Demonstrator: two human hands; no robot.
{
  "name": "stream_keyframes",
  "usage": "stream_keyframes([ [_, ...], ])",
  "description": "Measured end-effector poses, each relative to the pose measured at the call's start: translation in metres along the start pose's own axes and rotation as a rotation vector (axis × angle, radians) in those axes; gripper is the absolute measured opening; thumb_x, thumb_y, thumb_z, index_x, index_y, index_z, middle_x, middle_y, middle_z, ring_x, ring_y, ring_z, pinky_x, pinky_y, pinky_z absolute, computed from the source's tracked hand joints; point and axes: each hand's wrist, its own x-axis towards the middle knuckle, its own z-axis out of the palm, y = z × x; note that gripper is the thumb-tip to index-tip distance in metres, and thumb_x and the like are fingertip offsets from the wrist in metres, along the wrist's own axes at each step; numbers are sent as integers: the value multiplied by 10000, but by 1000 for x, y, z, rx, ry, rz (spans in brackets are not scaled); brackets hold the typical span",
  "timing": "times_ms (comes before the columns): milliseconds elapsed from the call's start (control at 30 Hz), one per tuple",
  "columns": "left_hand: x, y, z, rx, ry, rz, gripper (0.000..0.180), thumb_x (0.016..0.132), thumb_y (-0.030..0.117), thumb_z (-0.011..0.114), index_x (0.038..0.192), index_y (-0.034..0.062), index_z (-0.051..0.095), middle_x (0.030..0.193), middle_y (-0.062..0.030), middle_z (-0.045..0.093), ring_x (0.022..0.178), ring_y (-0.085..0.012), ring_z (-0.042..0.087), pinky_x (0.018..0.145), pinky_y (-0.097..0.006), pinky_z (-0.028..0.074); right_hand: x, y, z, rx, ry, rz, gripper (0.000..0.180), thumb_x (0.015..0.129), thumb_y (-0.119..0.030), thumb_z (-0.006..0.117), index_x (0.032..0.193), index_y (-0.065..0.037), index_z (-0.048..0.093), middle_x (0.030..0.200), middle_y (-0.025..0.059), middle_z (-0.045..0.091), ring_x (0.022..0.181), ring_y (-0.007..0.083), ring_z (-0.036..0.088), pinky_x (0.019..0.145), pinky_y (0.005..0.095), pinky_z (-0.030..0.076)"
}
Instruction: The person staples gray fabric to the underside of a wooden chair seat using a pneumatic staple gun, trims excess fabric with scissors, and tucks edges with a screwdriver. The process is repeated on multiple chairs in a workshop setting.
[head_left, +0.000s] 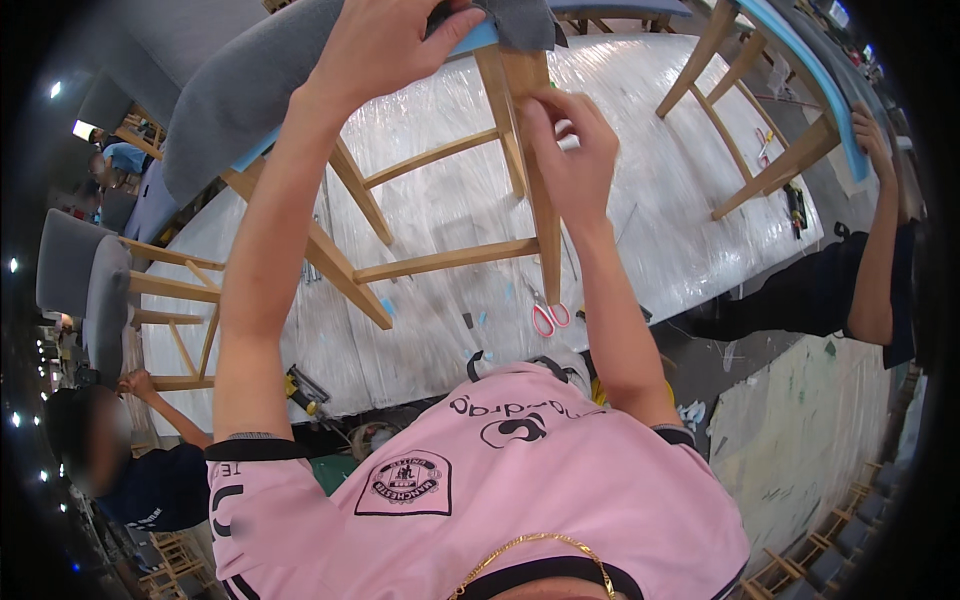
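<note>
A wooden chair (447,260) with a grey fabric seat and back (225,125) stands in front of me, its legs angled toward me. My left hand (385,50) is curled at the seat's edge, beside a strip of light blue padding (475,38) and a loose flap of grey fabric (525,22). Its fingertips are partly cut off by the upper frame edge, so what they grip is hidden. Lower and to the right, my right hand (580,150) closes with bent fingers and thumb around the upper part of a chair leg (540,190).
Plastic film covers the worktable (620,240). Red-handled scissors (549,318) lie near its front edge, and a black-and-yellow tool (303,390) is at the left. Another chair (770,110) stands right, beside a co-worker's hand (873,145). A second co-worker (150,450) handles a chair (85,265) at left.
</note>
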Motion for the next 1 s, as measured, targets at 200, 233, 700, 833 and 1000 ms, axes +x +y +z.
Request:
stream_keyframes([
  [200,-1,11,-2,13,68,-28,191,816,134,746,782,23,595,1351,-207,652,1252,-412,578,1033,-479,453,36,-39,15,567,19,468,238,922,-135,770,1112,3,732,789,33,681,553,84,586,486,216,428],
  [233,-1,13,-3,14,74,-22,193,812,133,746,774,21,593,1347,-205,654,1241,-407,584,1029,-478,456,40,-34,15,623,73,469,237,923,-112,767,1127,5,735,811,34,687,579,85,602,502,219,452],
  [700,-4,14,9,5,209,-11,175,842,129,727,889,3,614,1206,-189,704,1100,-397,631,971,-468,489,43,-34,13,366,-37,392,220,925,-168,777,988,40,739,807,55,724,625,87,643,565,233,523],
  [833,1,21,-14,-146,0,-233,281,901,213,708,1070,-9,669,1175,-188,710,1110,-402,635,954,-469,499,48,-39,11,430,-136,516,387,928,-317,782,961,64,719,820,98,732,568,103,640,532,236,526],
  [1000,16,-2,-25,-39,-113,-257,620,913,466,707,1306,4,582,1262,-224,663,1184,-412,617,1003,-473,487,32,-42,20,636,-247,677,672,933,-551,718,1089,100,658,955,167,735,541,148,654,489,258,553],
])
